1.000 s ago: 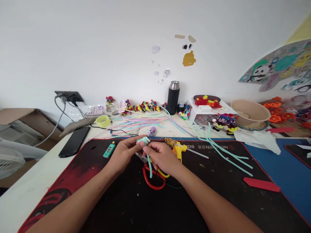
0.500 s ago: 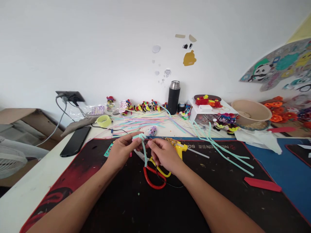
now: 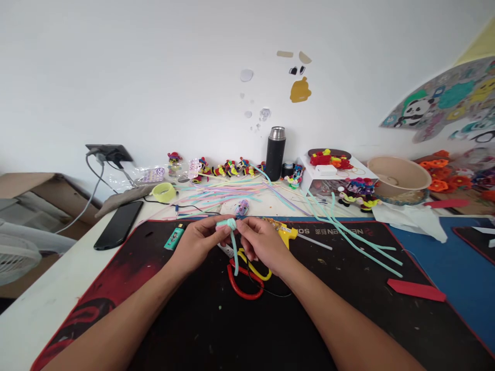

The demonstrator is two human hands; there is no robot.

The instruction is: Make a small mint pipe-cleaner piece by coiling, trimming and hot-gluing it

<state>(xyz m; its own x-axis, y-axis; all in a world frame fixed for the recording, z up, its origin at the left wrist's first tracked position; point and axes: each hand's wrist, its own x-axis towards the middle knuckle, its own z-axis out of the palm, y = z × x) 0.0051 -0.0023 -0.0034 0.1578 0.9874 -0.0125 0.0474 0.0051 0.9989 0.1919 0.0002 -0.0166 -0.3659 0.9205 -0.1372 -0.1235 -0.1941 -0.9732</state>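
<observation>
Above the black mat, a mint-green pipe cleaner point(image 3: 231, 224) is wound into a small folded loop, with one loose end hanging down. My left hand point(image 3: 197, 239) pinches the folded part between thumb and fingers. From the other side, my right hand point(image 3: 261, 242) is closed with its fingertips at the coil; its lower fingers are curled and partly hidden. Under the hands lie scissors point(image 3: 247, 294) with red and yellow handles, their blades partly covered. A yellow glue gun point(image 3: 286, 235) sits just behind my right hand.
Loose mint pipe cleaners point(image 3: 359, 242) lie at the right, near a red strip point(image 3: 416, 290). Pastel stems point(image 3: 220, 191), a black flask point(image 3: 276, 154) and small colourful figures line the back. At left are a phone point(image 3: 118, 225), a tape roll point(image 3: 163, 192) and a teal lighter-like object point(image 3: 174, 238).
Both hands have shifted slightly, and my right fingertips have come up against the coil. The hanging end has swung a little to the right. More of the teal object shows.
</observation>
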